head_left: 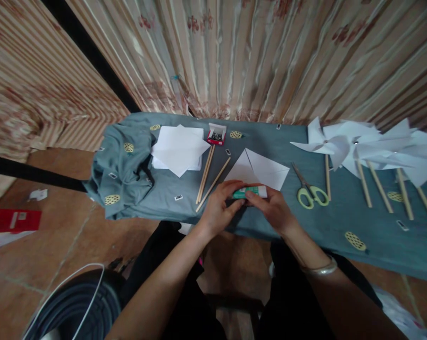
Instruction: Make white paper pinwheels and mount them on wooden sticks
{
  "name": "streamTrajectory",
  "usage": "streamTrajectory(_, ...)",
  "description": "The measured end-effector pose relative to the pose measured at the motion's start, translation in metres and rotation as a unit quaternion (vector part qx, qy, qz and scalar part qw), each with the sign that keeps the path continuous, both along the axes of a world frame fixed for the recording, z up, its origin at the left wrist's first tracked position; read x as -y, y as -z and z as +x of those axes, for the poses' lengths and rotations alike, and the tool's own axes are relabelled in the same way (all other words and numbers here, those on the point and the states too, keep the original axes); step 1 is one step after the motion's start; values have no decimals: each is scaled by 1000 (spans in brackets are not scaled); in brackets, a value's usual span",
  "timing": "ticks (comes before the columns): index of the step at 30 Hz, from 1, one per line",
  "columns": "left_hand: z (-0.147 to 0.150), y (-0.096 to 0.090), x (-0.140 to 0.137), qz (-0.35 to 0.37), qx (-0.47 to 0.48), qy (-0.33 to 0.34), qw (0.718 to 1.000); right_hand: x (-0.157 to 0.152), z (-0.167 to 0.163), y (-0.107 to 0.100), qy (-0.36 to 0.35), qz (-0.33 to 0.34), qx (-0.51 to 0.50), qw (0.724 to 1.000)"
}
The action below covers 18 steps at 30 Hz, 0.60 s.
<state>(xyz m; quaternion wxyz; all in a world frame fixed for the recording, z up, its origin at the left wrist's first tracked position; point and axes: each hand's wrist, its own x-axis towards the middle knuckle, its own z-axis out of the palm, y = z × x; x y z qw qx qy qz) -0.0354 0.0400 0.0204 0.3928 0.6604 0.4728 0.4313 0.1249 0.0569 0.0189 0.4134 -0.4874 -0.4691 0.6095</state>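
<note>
Both hands are closed around a green and white glue stick (249, 191), held sideways near the front edge of the cloth. My left hand (221, 204) grips its green end, while the fingers of my right hand (274, 208) wrap the part toward the white end. Just beyond the hands lies a square of white paper (266, 167) with slits running in from its corners; its near part is hidden by my fingers. Scissors with green handles (307, 191) rest to the right of it, blades spread. Several wooden sticks (206, 174) lie to the left.
A stack of white paper (180, 148) and a red box of small metal pieces (216, 134) sit at back left. Several paper pinwheels (355, 141) on sticks fill the right side. The grey-green cloth (178, 212) is bunched at its left end. A striped curtain (234, 61) hangs behind.
</note>
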Motion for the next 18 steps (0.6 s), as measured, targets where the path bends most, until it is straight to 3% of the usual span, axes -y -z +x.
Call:
streamTrajectory(2,-9,0,-1,-9,-5,-14,1000,1,3,-3,-22,37,30,999)
streamTrajectory(5,-37,0,-4,-18,-40,-87,995,1,22,-8,-12,109,124,986)
streamTrajectory(8,-74,2,-7,-16,-130,-182,974,3,52,-10,9,191,298,935)
streamTrajectory(10,-96,4,-7,4,-191,-215,958,7,70,-8,-17,255,372,893)
streamTrajectory(14,-121,9,-4,38,-300,-220,928,16,90,1,-101,341,427,832)
streamTrajectory(18,-129,14,-4,64,-358,-207,908,13,95,7,-123,349,457,809)
